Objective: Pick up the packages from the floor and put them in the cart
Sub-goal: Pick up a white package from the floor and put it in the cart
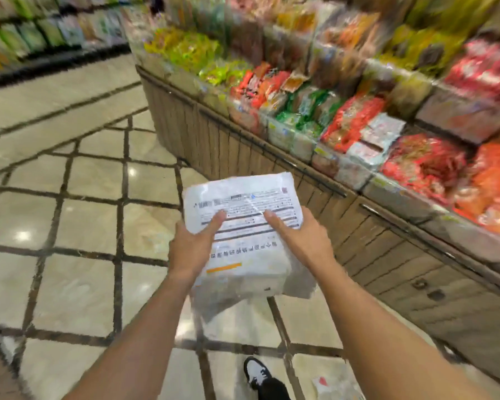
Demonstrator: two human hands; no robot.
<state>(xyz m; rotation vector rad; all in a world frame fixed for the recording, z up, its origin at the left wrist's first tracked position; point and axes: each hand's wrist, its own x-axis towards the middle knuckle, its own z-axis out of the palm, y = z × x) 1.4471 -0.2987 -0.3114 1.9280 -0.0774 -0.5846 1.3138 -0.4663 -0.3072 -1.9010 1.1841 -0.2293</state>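
I hold a white plastic mailer package (243, 197) with a printed shipping label and an orange stripe, lifted above the tiled floor in the middle of the view. My left hand (192, 245) grips its left edge with the thumb lying on top. My right hand (298, 236) grips its right edge, thumb also on top. The fingers of both hands are hidden beneath the package. Another pale package (334, 388) lies on the floor at the bottom right, near my shoe. No cart is in view.
A long wooden display stand (272, 157) piled with colourful snack bags runs along the right side. Store shelves (41, 33) line the far left. The tiled floor (84, 197) stretches ahead and to the left. My black-and-white shoe (256, 370) is at the bottom.
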